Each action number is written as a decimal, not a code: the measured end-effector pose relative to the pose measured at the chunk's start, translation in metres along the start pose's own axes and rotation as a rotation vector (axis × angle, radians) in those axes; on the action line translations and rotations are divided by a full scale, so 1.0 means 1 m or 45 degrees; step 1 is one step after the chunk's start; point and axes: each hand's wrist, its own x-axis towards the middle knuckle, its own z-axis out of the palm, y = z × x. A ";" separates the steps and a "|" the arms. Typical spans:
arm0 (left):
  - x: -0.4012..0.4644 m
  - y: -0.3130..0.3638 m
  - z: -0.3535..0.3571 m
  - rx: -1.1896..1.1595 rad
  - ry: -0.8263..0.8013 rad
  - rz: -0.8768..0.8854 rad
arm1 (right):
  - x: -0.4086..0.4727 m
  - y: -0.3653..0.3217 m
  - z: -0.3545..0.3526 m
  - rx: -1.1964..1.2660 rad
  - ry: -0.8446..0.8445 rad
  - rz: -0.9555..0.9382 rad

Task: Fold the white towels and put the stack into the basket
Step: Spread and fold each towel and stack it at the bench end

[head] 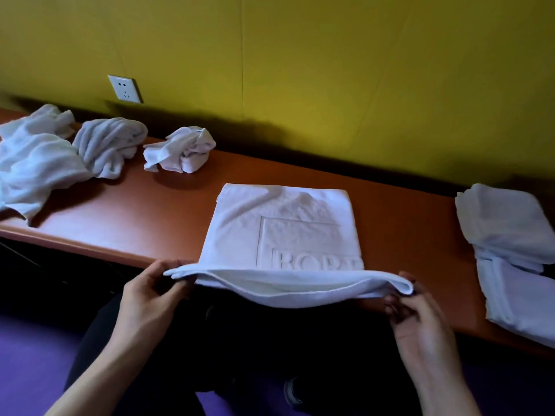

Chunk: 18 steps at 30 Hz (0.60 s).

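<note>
Hands at the near edge: the left hand (pixel 150 291) pinches the left corner and the right hand (pixel 416 310) pinches the right corner of a folded white towel (pixel 282 235), whose near edge is lifted off the orange table (pixel 144 217) while the rest lies flat. Folded towels (pixel 510 250) lie to the right. Farther left sit three crumpled towels (pixel 99 145), below a wall socket (pixel 124 89).

An orange-brown table (pixel 150 217) bears three crumpled towels (pixel 111 145), one half-folded towel (pixel 282 229) and folded towels (pixel 510 250).
</note>
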 end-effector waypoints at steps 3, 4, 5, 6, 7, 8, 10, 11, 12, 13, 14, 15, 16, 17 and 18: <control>0.031 -0.001 0.005 0.228 0.102 0.128 | 0.027 0.001 0.010 -0.370 0.061 -0.228; 0.042 0.000 0.007 0.228 0.111 0.150 | 0.037 0.000 0.014 -0.466 0.105 -0.312; 0.053 0.001 0.009 0.191 0.096 0.160 | 0.049 -0.001 0.016 -0.552 0.140 -0.391; 0.064 0.002 0.014 0.138 0.065 0.171 | 0.062 -0.002 0.020 -0.643 0.163 -0.457; 0.076 0.003 0.019 0.116 0.030 0.177 | 0.075 -0.002 0.023 -0.740 0.163 -0.518; 0.088 0.003 0.025 0.123 0.014 0.184 | 0.089 -0.002 0.028 -0.817 0.157 -0.564; 0.114 0.001 0.040 0.121 0.059 0.155 | 0.120 0.001 0.040 -0.918 0.136 -0.632; 0.129 0.000 0.046 0.097 0.101 0.123 | 0.134 0.003 0.047 -0.948 0.130 -0.659; 0.143 -0.002 0.053 0.069 0.137 0.081 | 0.149 0.007 0.054 -0.972 0.118 -0.686; 0.157 -0.004 0.059 0.048 0.161 0.047 | 0.163 0.010 0.061 -0.996 0.112 -0.710; 0.172 -0.007 0.065 0.026 0.163 0.024 | 0.177 0.014 0.066 -1.014 0.110 -0.735; 0.185 -0.009 0.071 0.027 0.160 0.018 | 0.190 0.017 0.071 -1.025 0.115 -0.751; 0.197 -0.010 0.076 0.036 0.156 0.029 | 0.202 0.020 0.076 -1.032 0.120 -0.762; 0.209 -0.009 0.082 0.058 0.156 0.051 | 0.214 0.021 0.081 -1.040 0.130 -0.770; 0.221 -0.009 0.087 0.097 0.169 0.073 | 0.226 0.021 0.087 -1.048 0.138 -0.780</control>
